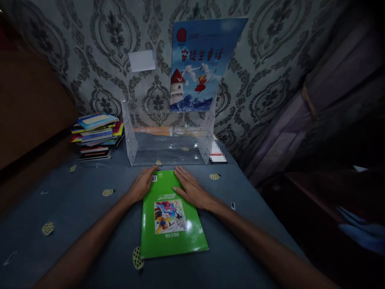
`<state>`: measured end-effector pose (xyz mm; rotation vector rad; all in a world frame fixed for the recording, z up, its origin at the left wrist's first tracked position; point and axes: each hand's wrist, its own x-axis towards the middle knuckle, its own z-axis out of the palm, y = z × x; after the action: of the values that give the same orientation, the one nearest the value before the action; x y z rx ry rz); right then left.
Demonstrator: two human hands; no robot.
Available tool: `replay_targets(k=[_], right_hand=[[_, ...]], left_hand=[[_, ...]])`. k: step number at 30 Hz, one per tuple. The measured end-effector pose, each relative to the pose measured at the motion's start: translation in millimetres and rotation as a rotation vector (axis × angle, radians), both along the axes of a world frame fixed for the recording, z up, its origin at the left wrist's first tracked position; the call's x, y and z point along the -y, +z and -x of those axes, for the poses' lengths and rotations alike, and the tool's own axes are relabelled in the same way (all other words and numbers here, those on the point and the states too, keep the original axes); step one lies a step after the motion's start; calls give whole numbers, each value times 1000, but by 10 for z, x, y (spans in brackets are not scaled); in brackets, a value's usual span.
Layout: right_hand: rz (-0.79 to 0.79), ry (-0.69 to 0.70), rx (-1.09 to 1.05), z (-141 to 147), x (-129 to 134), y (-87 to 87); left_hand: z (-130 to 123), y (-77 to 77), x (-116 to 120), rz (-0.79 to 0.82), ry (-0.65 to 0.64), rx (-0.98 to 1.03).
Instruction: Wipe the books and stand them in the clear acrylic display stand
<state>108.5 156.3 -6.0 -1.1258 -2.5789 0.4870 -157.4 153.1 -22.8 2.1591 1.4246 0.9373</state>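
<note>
A green book (192, 237) lies flat on the dark patterned cloth, its printed picture and lettering upside down to me. At the book's far left corner rests my left hand (142, 186), its fingers along the edge and nothing wrapped in them. Across the right edge lies my right hand (192, 188), fingers stretched out and thumb on the cover. Just beyond the book stands a clear acrylic rack (168, 156). Above its right part, a blue storybook (207, 44) with red characters is upright against the wallpaper.
A pile of books (98, 134) sits left of the rack. Beside its right end is a white item (217, 151), partly blurred out. A white card (142, 61) shows against the wall. A tied curtain (288, 116) hangs at the right, past the cloth-covered surface (81, 192).
</note>
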Motion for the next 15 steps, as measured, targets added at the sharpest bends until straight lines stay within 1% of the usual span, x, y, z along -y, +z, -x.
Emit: replay_targets(k=[3,6,8,11,15], right_hand=[[-30,-5,37,17,29,17],[-66,-17,108,42,96,86],[-86,12,135,65,163,142],[-86,123,130,143,306,219],[-9,298,137,332,564,296]], left_hand=[[-16,14,8,-9,11,-10],[-19,11,6,-20,14,-18],[-15,3,0,-27,11,-20],[-10,-1,-7,-30,6,-20],[-10,25,-5,-19,3,-27]])
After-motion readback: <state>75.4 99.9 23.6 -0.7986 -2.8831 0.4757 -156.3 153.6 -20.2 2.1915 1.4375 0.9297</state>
